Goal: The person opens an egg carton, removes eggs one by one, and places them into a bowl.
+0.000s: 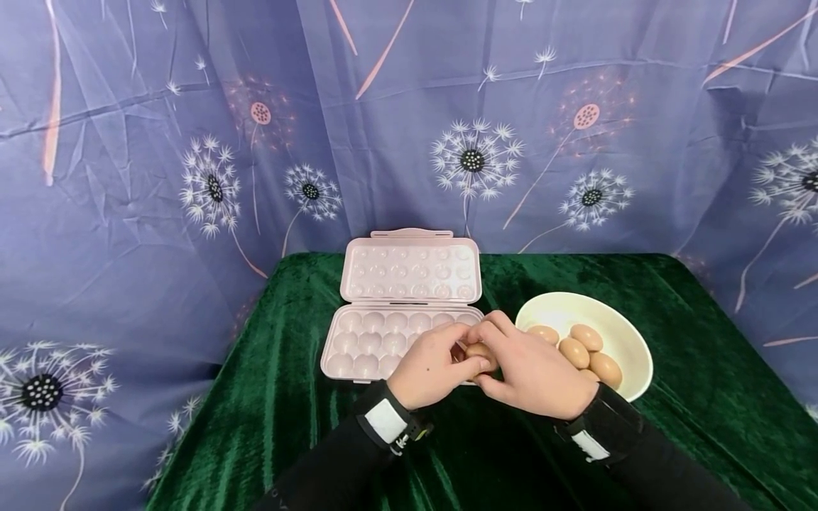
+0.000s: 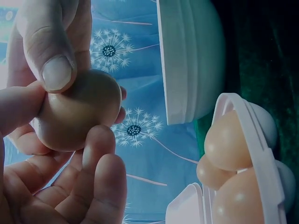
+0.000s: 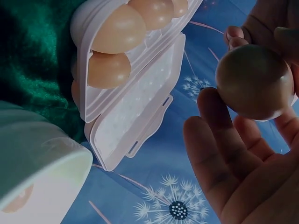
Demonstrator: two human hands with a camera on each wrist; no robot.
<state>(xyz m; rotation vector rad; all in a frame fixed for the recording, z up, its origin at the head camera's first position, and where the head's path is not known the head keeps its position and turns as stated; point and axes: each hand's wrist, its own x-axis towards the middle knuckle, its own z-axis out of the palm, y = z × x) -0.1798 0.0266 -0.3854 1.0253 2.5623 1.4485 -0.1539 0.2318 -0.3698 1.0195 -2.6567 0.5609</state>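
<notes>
A brown egg (image 1: pixel 479 353) is held between both hands, just above the right end of a pale pink egg carton (image 1: pixel 367 344). My left hand (image 1: pixel 424 362) pinches it from the left, thumb toward me. From the other side, my right hand (image 1: pixel 537 365) holds the same egg with thumb and fingers. The left wrist view shows the held egg (image 2: pixel 79 112) between the fingertips of both hands. Several eggs (image 3: pixel 119 29) sit in the carton's right-end cups, which the hands largely hide in the head view. Its left cups hold nothing.
The carton's dimpled lid (image 1: pixel 411 270) stands folded back behind it. To the right of my right hand is a cream bowl (image 1: pixel 633 348) with several brown eggs (image 1: pixel 584 337). Green velvet cloth (image 1: pixel 275 397) covers the table, and a blue dandelion-print curtain (image 1: pixel 396 142) hangs behind.
</notes>
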